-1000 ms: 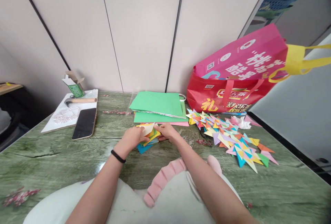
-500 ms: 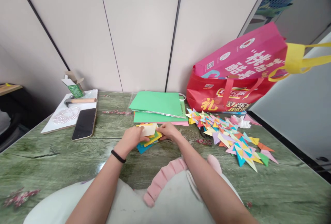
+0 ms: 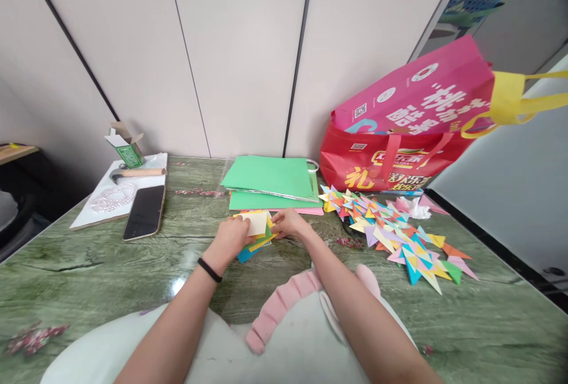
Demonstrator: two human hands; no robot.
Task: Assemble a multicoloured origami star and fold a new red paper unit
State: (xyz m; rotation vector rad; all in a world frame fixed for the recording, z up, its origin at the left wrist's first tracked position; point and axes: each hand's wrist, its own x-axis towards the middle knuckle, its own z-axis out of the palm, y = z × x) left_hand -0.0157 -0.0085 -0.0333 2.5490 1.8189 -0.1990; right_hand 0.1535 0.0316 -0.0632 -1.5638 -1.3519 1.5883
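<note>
Small colored paper sheets (image 3: 258, 224), cream on top with yellow, green and blue beneath, lie fanned out between my hands. My left hand (image 3: 233, 239), with a black band at the wrist, is closed on the left side of the sheets. At their right edge my right hand (image 3: 288, 223) pinches the paper with thumb and fingertips. Just behind the hands lies a stack of larger green sheets (image 3: 270, 177). To the right is a spread of folded paper triangles (image 3: 390, 230) in many colors.
Left on the table are a phone (image 3: 144, 212), a hammer (image 3: 141, 172), a bead string (image 3: 114, 197) and a small open box (image 3: 127, 150) around a white board. A red gift bag (image 3: 355, 162) stands at the back right. A plush toy (image 3: 310, 336) lies under my forearms.
My left hand has shifted slightly right, its fingers curled further over the cream sheet. My right hand has barely moved. The other objects stay where they were.
</note>
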